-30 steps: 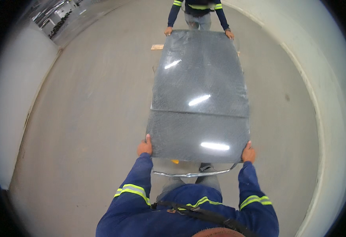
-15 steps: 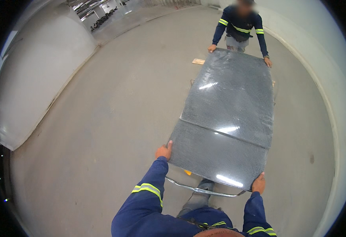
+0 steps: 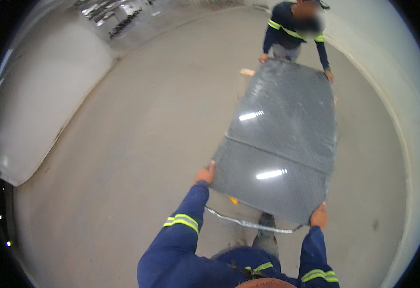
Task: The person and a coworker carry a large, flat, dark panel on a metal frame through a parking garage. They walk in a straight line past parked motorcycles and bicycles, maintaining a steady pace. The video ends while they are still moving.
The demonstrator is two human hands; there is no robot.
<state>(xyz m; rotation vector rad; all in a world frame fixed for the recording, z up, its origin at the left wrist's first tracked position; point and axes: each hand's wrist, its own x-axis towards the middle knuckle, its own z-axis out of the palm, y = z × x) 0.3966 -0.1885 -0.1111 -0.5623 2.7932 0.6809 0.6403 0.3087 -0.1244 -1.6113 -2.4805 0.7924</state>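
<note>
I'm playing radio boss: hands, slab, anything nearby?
Left fingers, right fingers holding near end. Grey slab also held by co-worker, far end. Metal bar beyond near edge.

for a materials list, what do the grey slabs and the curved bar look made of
Grey slabs: probably polished stone, perhaps granite; mottled surface and bright reflections suggest it. Curved bar: likely bare or plated metal, given its silvery shine.

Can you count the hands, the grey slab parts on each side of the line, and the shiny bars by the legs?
Wearer's hands, left and right: 2
Co-worker's hands, one and other: 2
Grey slab parts, far and near: 2
Shiny curved bar: 1
Total: 7
</note>
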